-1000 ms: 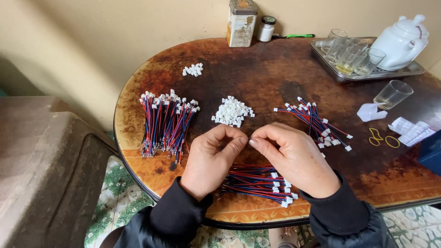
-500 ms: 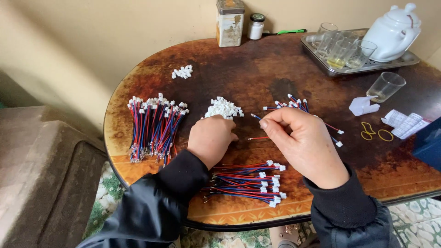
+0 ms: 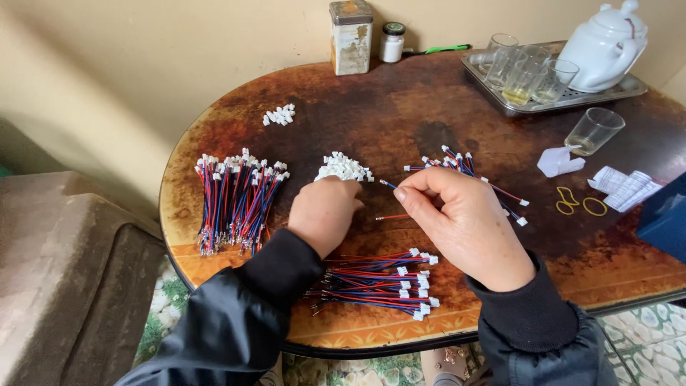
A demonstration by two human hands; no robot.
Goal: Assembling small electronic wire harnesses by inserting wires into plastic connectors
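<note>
Head view. Right hand (image 3: 468,225) holds a short wire pair (image 3: 389,200), one red lead and one blue, thin and bare-ended on the visible side. Its fingers (image 3: 411,194) are pinched together on the wires, which stick out leftward over the middle of the counter (image 3: 400,114).

Left hand (image 3: 325,213) is curled, knuckles up, fingertips at the near side of a heap of small white connector housings (image 3: 344,168). The fingers are bent under, so whether they grip a housing cannot be told.

A fan of finished red-and-blue leads with white plugs (image 3: 379,282) lies between the wrists, near the front edge of the counter. A larger bundle of the same leads (image 3: 236,196) lies toward the left edge, plugs pointing away from the person. A loose group of leads (image 3: 464,166) sits just beyond the right hand. A second small heap of white housings (image 3: 279,114) lies toward the far left edge.

Toward the right edge: an empty glass (image 3: 593,130), two yellow rubber bands (image 3: 580,204). Back right corner: a metal tray (image 3: 486,71) with a white teapot (image 3: 604,46).
</note>
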